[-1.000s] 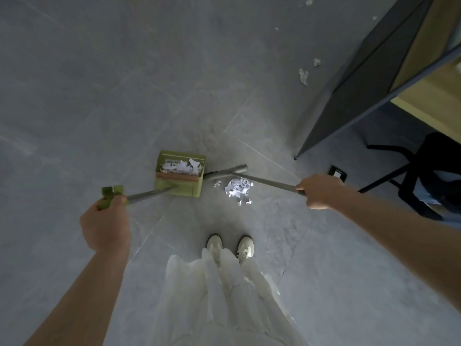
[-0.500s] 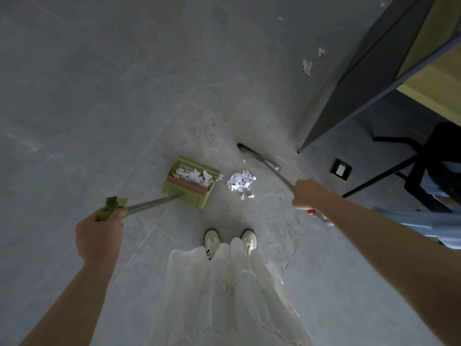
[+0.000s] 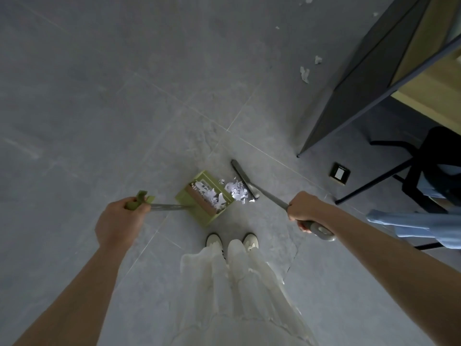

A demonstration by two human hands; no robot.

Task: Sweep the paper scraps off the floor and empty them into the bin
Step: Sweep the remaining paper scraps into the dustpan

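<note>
Nearest us, our shoes [image 3: 232, 242] stand at six o'clock on the grey floor [image 3: 99, 96]. At nine o'clock our left hand [image 3: 119, 221] is curled tight round the green grip of the dustpan [image 3: 204, 198] handle, and the pan sits on the floor just ahead of our feet, its open mouth turned toward two o'clock with scraps already inside. At three o'clock our right hand [image 3: 303, 211] is wrapped firmly round the broom [image 3: 245, 179] shaft, whose grey end pokes out behind the wrist.

The pile of paper scraps [image 3: 235, 192] lies between the pan's mouth and the broom head, touching both or nearly so. This is what the coming stroke turns on, as we judge it: the broom head's long axis runs roughly eleven to five o'clock, about parallel to the pan's lip, and the pile lies toward nine o'clock from it, so a short pull that way should carry it in. The right hand does that work; the left only steadies the pan.

Farther out, at one o'clock, a few loose scraps [image 3: 304, 74] lie near the dark desk [image 3: 361, 83], well apart from the pile. No bin is in view.
</note>
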